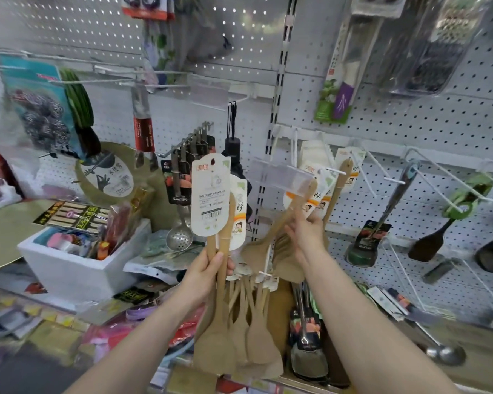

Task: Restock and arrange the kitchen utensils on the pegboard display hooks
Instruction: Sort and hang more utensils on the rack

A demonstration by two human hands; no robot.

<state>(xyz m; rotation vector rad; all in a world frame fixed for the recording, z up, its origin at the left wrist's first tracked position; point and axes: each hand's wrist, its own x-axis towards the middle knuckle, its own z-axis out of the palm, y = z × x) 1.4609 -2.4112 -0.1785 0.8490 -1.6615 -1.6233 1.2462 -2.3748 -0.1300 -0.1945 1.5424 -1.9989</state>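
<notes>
Head: left hand [206, 270] holds spatulas [214, 345] vertical, blades down.

Two hands [208, 270], one white foam box [77, 268] — and, seemingly, two wooden spatulas [212, 345] held.

Left grip [208, 268] around carded wooden spatulas [210, 194], right grip [308, 233] on single spatula [264, 243] beside pegboard [410, 129].

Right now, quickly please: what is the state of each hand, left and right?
Left hand: closed, gripping the handles of the labelled spatulas.
Right hand: closed, holding the single spatula by its handle.
</notes>
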